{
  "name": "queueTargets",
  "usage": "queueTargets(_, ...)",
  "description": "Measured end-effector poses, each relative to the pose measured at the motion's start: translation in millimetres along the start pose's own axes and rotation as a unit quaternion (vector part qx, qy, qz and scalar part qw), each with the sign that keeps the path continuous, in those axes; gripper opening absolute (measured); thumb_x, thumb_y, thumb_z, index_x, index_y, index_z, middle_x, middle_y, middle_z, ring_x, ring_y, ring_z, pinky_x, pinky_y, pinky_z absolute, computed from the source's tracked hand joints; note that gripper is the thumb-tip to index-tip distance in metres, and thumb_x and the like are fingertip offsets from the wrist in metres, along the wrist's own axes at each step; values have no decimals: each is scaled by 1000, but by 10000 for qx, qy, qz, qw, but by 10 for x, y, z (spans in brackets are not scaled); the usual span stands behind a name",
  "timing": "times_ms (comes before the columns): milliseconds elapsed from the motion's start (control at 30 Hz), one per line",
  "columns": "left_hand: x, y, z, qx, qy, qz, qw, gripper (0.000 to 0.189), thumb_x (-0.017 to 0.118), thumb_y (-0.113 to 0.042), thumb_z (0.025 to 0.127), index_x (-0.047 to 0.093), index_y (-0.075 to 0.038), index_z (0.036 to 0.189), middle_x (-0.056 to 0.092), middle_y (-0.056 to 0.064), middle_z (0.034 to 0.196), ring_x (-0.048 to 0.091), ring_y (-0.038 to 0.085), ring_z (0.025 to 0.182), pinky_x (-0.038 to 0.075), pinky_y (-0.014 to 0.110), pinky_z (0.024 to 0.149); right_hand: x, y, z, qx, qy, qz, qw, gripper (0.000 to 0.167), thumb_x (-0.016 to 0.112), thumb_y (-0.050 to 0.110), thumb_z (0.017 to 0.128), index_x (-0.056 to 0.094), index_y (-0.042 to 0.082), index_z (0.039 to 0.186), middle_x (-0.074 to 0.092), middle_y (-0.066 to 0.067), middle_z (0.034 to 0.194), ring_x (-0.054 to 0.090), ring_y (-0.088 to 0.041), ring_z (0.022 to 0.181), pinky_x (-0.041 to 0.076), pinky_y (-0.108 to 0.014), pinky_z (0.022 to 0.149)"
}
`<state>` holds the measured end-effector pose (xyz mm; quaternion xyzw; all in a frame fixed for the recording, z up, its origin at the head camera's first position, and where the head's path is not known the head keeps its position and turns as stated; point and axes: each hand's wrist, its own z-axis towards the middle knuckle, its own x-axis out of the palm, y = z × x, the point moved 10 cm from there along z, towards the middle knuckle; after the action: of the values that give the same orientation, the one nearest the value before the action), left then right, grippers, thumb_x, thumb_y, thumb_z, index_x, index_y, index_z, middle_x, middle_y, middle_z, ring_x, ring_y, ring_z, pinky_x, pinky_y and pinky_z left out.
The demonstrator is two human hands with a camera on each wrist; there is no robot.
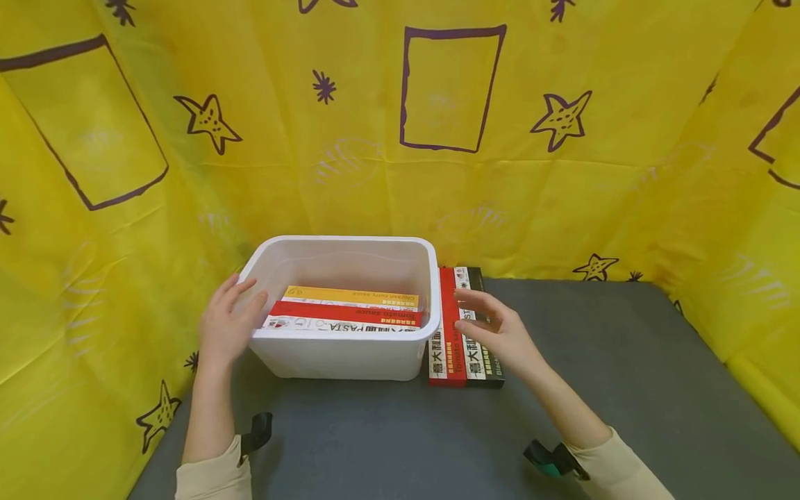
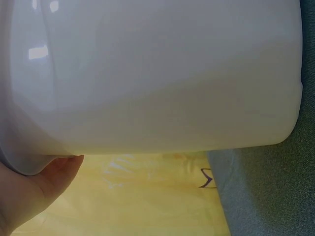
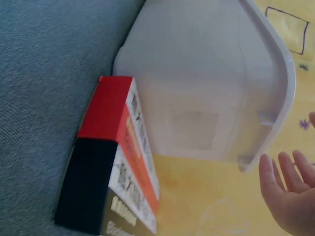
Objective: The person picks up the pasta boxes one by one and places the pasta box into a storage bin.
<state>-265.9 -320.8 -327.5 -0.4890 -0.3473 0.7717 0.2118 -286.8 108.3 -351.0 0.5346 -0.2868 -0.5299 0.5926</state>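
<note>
A white plastic bin [image 1: 337, 357] stands on the grey table. Inside it are a yellow-edged pasta box [image 1: 350, 293] marked chicken curry sauce and a red-banded pasta box [image 1: 350, 312] marked tomato sauce. My left hand [image 1: 231, 323] grips the bin's left rim; in the left wrist view its fingers [image 2: 59, 172] tuck under the lip. Just right of the bin lie a red pasta box [image 1: 451, 347] and a black-edged pasta box [image 1: 494, 371], side by side. Over these boxes hovers my right hand [image 1: 500, 337], fingers loosely bent and apart from the bin's rim, holding nothing.
Yellow patterned cloth [image 1: 362, 187] hangs behind the table and along both sides. The grey tabletop [image 1: 594, 361] stretches to the right of the boxes and in front of the bin. Each forearm wears a black strap mount [image 1: 256, 434].
</note>
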Motion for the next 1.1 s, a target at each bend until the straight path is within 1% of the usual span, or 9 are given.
queueTargets(200, 0, -7, -4, -47, 33, 0, 10000, 53, 55, -37, 97, 54, -5, 138, 33, 15, 155, 27, 43, 140, 20, 71, 105, -106, -88, -62, 72, -186, -32, 9998, 53, 72, 9, 89, 52, 9, 138, 53, -9, 138, 52, -24, 123, 50, -29, 95)
queueTargets(433, 7, -2, -8, -93, 71, 11, 9999, 54, 54, -37, 97, 52, -4, 139, 32, 16, 156, 26, 44, 141, 21, 72, 104, -207, -252, -132, 338, -450, -71, 9984, 58, 74, 11, 87, 50, 8, 139, 52, -8, 140, 51, -21, 124, 45, -39, 102)
queueTargets(533, 12, 11, -7, -92, 77, 32, 9999, 54, 54, -38, 97, 52, -4, 140, 31, 16, 156, 26, 44, 141, 22, 72, 103, -246, -339, -173, 468, -545, -133, 9973, 59, 74, 11, 87, 48, 9, 140, 51, -8, 141, 50, -22, 125, 45, -33, 101)
queueTargets(567, 14, 16, -5, -99, 77, 34, 9999, 54, 54, -38, 97, 52, -5, 140, 31, 15, 156, 26, 44, 141, 22, 72, 103, -256, -367, -187, 525, -564, -163, 9969, 60, 74, 12, 87, 48, 9, 141, 50, -8, 141, 49, -24, 126, 45, -33, 102)
queueTargets(667, 22, 21, -2, -121, 86, 33, 9999, 55, 54, -39, 97, 52, -5, 140, 31, 15, 156, 25, 44, 141, 22, 72, 103, -277, -431, -224, 633, -582, -212, 9961, 63, 73, 13, 88, 44, 8, 143, 46, -10, 144, 44, -31, 131, 44, -37, 104)
queueTargets(733, 26, 20, 1, -137, 89, 15, 9999, 55, 54, -39, 97, 52, -6, 140, 31, 15, 156, 25, 44, 141, 21, 72, 103, -290, -474, -242, 721, -608, -209, 9953, 65, 73, 13, 88, 42, 7, 144, 44, -12, 146, 41, -34, 133, 41, -45, 105)
queueTargets(800, 29, 16, 3, -139, 98, 7, 9999, 55, 54, -40, 97, 52, -6, 141, 30, 14, 156, 24, 44, 141, 21, 73, 103, -305, -521, -259, 824, -647, -202, 9943, 66, 73, 13, 88, 41, 6, 145, 42, -13, 147, 38, -36, 135, 39, -49, 106)
queueTargets(967, 22, 6, 2, -108, 66, -5, 9999, 54, 54, -38, 97, 52, -5, 140, 31, 15, 156, 25, 44, 141, 21, 73, 103, -345, -709, -309, 1288, -761, -261, 9884, 74, 75, 14, 86, 35, 7, 148, 36, -15, 151, 35, -35, 137, 38, -49, 107)
queueTargets(1100, 21, 7, 0, -124, 54, -9, 9999, 53, 54, -38, 97, 52, -6, 140, 32, 15, 156, 25, 44, 141, 22, 72, 103, -342, -899, -363, 1728, -700, -271, 9821, 82, 76, 18, 85, 28, 7, 151, 28, -16, 155, 30, -36, 139, 35, -51, 109)
